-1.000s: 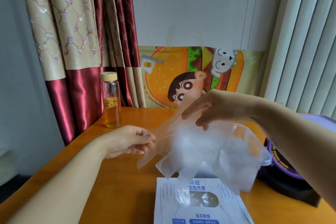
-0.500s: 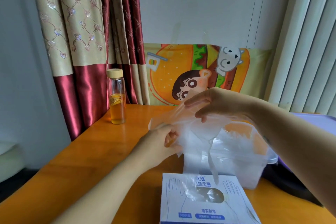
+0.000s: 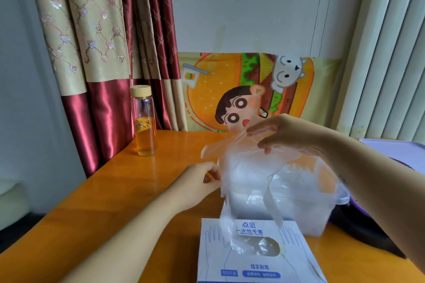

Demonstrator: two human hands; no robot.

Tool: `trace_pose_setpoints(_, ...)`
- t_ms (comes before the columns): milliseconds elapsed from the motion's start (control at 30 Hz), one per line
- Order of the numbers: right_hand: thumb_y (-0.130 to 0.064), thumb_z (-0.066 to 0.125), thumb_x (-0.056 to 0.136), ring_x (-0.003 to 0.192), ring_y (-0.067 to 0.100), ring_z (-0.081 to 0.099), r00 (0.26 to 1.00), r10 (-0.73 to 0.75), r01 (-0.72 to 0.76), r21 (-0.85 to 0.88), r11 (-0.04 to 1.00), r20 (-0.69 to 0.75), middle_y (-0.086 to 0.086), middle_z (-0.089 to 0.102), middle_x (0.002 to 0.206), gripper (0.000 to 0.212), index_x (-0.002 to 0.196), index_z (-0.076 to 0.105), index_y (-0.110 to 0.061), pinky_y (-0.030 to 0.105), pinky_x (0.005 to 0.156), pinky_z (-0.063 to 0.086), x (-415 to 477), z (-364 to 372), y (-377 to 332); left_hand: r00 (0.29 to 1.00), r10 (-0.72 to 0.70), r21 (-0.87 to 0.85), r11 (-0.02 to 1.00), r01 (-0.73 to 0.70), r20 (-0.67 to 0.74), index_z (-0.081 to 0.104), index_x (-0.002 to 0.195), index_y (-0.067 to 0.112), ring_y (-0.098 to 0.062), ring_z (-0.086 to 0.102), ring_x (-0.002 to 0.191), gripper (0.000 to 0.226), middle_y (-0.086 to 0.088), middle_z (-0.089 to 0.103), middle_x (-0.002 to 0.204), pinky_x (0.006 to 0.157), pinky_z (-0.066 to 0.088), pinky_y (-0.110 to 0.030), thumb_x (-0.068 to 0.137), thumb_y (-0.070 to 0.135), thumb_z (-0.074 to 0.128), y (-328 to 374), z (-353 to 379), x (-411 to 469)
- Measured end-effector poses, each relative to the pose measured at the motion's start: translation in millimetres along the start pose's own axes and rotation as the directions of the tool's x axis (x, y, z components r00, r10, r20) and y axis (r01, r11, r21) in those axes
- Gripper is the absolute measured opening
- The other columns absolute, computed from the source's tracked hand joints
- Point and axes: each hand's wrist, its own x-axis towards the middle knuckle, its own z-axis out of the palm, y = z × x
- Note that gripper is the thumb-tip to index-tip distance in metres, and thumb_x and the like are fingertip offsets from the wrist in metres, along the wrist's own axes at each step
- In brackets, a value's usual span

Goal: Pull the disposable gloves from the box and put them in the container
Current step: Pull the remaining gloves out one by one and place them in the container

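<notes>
Disposable gloves hang at centre frame above the container, pinched at top by my right hand and at their left edge by my left hand; drawn from the box, I judge, not yet dropped in.

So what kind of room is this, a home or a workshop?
Probably a room in a home: patterned curtains hang beside a wooden table, a cartoon burger print leans against the wall, and a bottle of amber liquid stands there.
</notes>
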Motion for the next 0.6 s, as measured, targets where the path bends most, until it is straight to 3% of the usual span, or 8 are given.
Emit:
trace_pose_setpoints(167,-0.001,0.064,0.083,0.072,0.005,0.070,0.995,0.056,-0.053,0.038,0.998,-0.083,-0.010,0.062,0.122,0.046,0.125,0.061,-0.021,0.017,0.078,0.048,2,-1,14,0.996,-0.051,-0.121,0.992,0.042,-0.074,0.057,0.095,0.028,-0.013,0.062,0.085,0.014,0.007,0.061,0.096,0.079,0.054,-0.027,0.092,0.015,0.061,-10,-11,1)
trace_pose_setpoints(267,0.000,0.064,0.083,0.066,0.003,0.068,0.987,0.099,-0.094,0.042,0.995,-0.128,-0.007,0.062,0.123,0.047,0.126,0.060,-0.018,0.013,0.068,0.048,1,-1,25,0.982,-0.154,-0.152,0.979,0.136,-0.114,0.054,0.109,0.030,-0.010,0.064,0.084,0.020,0.005,0.062,0.097,0.075,0.052,-0.024,0.095,0.016,0.056,-21,-22,-4)
trace_pose_setpoints(400,-0.001,0.065,0.082,0.063,0.001,0.066,0.979,0.140,-0.136,0.033,0.990,-0.150,0.000,0.062,0.123,0.047,0.127,0.059,-0.014,0.011,0.064,0.046,-4,6,40,0.889,-0.274,-0.120,0.962,0.247,-0.368,0.054,0.114,0.025,-0.015,0.059,0.094,0.029,0.007,0.057,0.099,0.062,0.040,-0.019,0.093,0.004,0.052,-22,-38,-1)
trace_pose_setpoints(467,-0.001,0.066,0.083,0.064,0.001,0.067,0.975,0.163,-0.159,0.035,0.987,-0.153,0.001,0.061,0.126,0.048,0.128,0.058,-0.013,0.010,0.064,0.047,-6,9,47,0.851,-0.146,-0.059,0.989,0.135,-0.504,0.058,0.110,0.023,-0.011,0.056,0.097,0.029,0.006,0.058,0.103,0.067,0.039,-0.012,0.092,0.001,0.052,-1,-44,7)
trace_pose_setpoints(500,-0.001,0.067,0.082,0.064,0.001,0.067,0.972,0.174,-0.171,0.028,0.985,-0.156,0.001,0.060,0.128,0.048,0.128,0.057,-0.012,0.011,0.064,0.047,-6,10,51,0.861,-0.038,0.008,0.999,0.049,-0.508,0.060,0.111,0.022,-0.008,0.055,0.097,0.029,0.007,0.058,0.106,0.070,0.040,-0.010,0.092,0.001,0.053,15,-44,13)
trace_pose_setpoints(533,-0.002,0.067,0.082,0.064,0.002,0.067,0.970,0.184,-0.182,0.023,0.983,-0.160,0.001,0.059,0.130,0.049,0.129,0.057,-0.012,0.011,0.063,0.048,-7,11,54,0.888,0.070,0.077,0.996,-0.040,-0.455,0.061,0.113,0.021,-0.005,0.054,0.098,0.028,0.010,0.058,0.108,0.073,0.040,-0.008,0.093,0.003,0.053,32,-41,20)
trace_pose_setpoints(600,-0.003,0.069,0.081,0.064,0.002,0.066,0.961,0.219,-0.219,0.020,0.976,-0.169,0.003,0.057,0.132,0.050,0.129,0.056,-0.010,0.011,0.062,0.048,-11,11,61,0.964,0.187,0.183,0.971,-0.153,-0.187,0.060,0.121,0.024,-0.003,0.053,0.100,0.028,0.011,0.056,0.116,0.078,0.041,-0.008,0.096,0.013,0.053,67,-26,37)
